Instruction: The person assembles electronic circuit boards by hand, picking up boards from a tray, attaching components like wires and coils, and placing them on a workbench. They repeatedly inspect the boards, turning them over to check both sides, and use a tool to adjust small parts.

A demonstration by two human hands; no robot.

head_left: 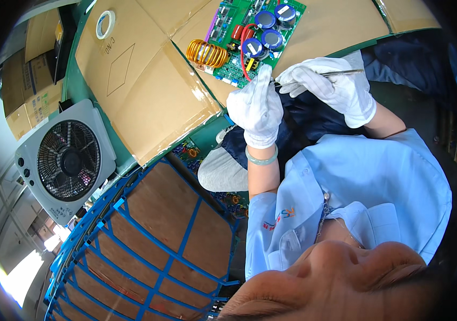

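Observation:
Both my hands wear white gloves and meet in front of the near edge of a green circuit board (232,33). The board carries blue capacitors (272,39), a copper coil (207,53) and a red wire (244,51). In my right hand (333,88) is a pair of metal tweezers (349,71), its tip reaching toward my left fingers. My left hand (258,109) is closed, index finger and thumb pressed together beside that tip. Whatever they pinch is too small to make out.
Flattened cardboard (142,80) covers the table, with a tape roll (105,24) at its far left. A grey box fan (70,158) stands to the left. Below the table edge is a blue crate (169,262), and more circuit boards (191,152) show beside it.

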